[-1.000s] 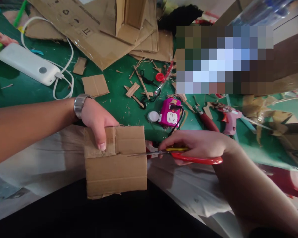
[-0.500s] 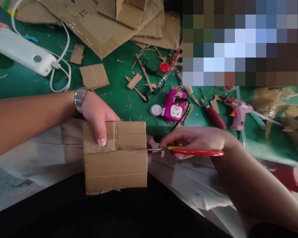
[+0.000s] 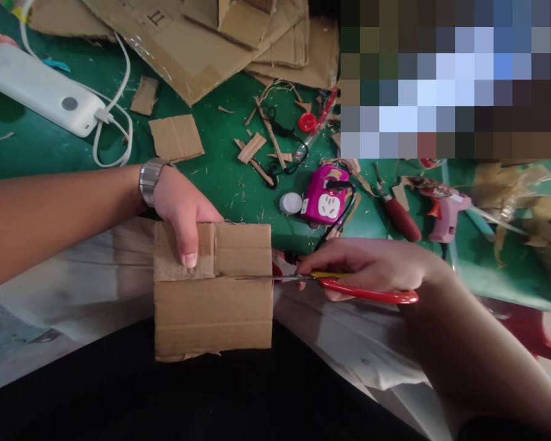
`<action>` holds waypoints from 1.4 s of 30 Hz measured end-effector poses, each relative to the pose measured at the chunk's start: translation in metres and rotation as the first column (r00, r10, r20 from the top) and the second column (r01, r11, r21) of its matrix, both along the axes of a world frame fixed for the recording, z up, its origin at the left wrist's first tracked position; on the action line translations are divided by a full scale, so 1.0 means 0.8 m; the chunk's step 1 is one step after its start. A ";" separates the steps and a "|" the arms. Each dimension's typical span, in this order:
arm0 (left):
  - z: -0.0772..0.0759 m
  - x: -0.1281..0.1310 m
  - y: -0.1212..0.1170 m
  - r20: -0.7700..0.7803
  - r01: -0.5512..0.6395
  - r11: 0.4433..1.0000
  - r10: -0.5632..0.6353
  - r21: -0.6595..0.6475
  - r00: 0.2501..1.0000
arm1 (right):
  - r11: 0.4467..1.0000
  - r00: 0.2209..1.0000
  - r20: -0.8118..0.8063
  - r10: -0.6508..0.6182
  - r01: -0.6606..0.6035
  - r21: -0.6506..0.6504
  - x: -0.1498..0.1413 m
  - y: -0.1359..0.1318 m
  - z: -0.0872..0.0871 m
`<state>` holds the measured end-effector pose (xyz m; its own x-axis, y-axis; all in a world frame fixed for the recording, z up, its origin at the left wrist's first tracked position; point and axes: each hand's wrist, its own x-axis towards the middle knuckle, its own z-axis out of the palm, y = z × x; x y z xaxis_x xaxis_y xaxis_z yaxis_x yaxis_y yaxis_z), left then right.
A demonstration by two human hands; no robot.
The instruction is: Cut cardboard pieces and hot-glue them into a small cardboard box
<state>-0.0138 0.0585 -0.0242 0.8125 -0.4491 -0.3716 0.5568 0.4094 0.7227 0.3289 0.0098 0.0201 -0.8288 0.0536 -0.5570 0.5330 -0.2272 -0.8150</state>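
Observation:
A rectangular piece of cardboard is held over my lap at the table's near edge. My left hand grips its upper left part, thumb on top and the other fingers hidden beneath. My right hand is closed round the red and yellow handles of a pair of scissors. The blades reach in from the right edge of the cardboard, along a line across its middle; part of them is hidden. A silver watch sits on my left wrist.
On the green table lie a white power bank with a cable, cardboard sheets, a small cardboard square, scraps, a magenta socket adapter, a red-handled tool and a pink glue gun.
The red scissor handle has dropped a little, so the handles stand slightly wider apart. The blades stay at the cardboard, and my left hand keeps its hold.

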 end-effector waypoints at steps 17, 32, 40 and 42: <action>0.000 0.001 0.001 -0.093 -0.006 0.997 -0.001 -0.078 0.996 | 0.983 0.999 0.017 0.029 -0.031 0.181 -0.007 -0.006 -0.003; 0.004 0.005 -0.001 -0.042 0.003 1.000 -0.004 -0.026 0.999 | 0.998 1.000 0.001 0.016 -0.016 -0.062 -0.013 -0.009 -0.001; 0.001 0.002 0.001 -0.065 0.012 0.999 -0.014 -0.036 0.998 | 1.000 1.000 -0.023 0.009 -0.009 0.008 -0.011 -0.010 -0.004; 0.000 0.002 0.000 -0.065 0.006 0.999 -0.008 -0.040 0.998 | 0.999 1.000 -0.030 0.001 0.000 0.045 -0.012 -0.011 -0.004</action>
